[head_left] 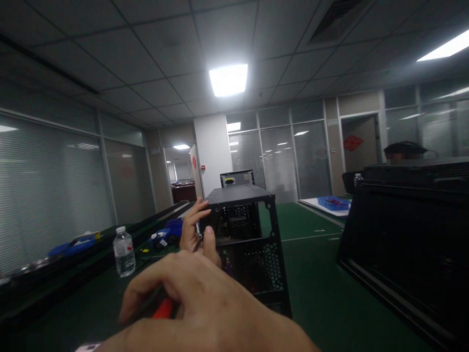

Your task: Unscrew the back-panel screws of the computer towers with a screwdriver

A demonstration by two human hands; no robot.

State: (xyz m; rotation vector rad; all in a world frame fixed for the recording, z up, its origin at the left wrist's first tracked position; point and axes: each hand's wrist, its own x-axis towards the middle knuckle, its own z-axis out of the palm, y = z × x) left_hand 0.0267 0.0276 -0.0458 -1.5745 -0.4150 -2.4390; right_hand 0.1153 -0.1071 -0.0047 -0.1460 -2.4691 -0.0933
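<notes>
A black computer case [240, 196] stands on the green table in front of me, its perforated end panel with a square opening facing me. My left hand [188, 232] is at the upper left edge of the case, its bent fingers gripping that edge. In the foreground, my right hand [216, 308] is closed around a red-handled screwdriver [163, 309]. Its thin dark shaft points toward the left edge of the case, near my left hand. My right hand covers the lower part of the case, and where the screwdriver's tip meets it is hidden.
To the left stands a water bottle [124, 252], with blue trays [73, 244] beyond it. Another case [237, 178] rises behind mine. A large black case [399, 244] fills the right side, with a person's dark cap [405, 148] behind it. A blue tray [333, 203] lies farther back.
</notes>
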